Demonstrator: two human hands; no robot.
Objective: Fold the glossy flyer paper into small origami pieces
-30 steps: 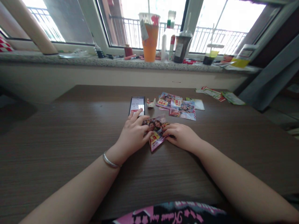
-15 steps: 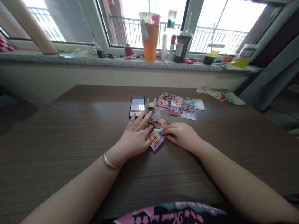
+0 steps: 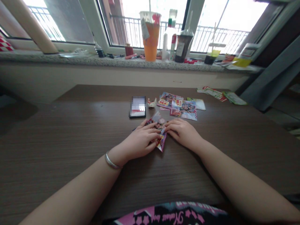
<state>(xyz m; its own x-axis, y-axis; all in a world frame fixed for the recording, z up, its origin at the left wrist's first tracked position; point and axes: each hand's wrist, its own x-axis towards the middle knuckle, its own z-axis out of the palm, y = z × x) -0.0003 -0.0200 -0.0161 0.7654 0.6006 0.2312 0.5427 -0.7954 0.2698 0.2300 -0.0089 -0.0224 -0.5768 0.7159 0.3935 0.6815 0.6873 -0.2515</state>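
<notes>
A folded colourful printed paper [image 3: 161, 142] lies on the brown table [image 3: 70, 134] between my two hands. My left hand [image 3: 140, 141], with a silver bangle at the wrist, lies over its left side with fingers stretched flat, pressing it down. My right hand [image 3: 182, 132] rests on its right side, fingertips curled onto the paper's top edge. Most of the paper is hidden under my hands; only its upper tip and lower corner show.
A phone [image 3: 137, 107] lies just beyond my hands. Several printed flyers [image 3: 180, 107] and a crumpled scrap [image 3: 151, 103] sit to its right, more leaflets [image 3: 220, 95] farther right. On the window sill stand an orange cup [image 3: 150, 36], a bottle [image 3: 169, 34] and a dark drink cup [image 3: 182, 45].
My left hand slid right over the paper and flattened it. The paper is folded narrower; less of it shows. My right hand shifted slightly up and left.
</notes>
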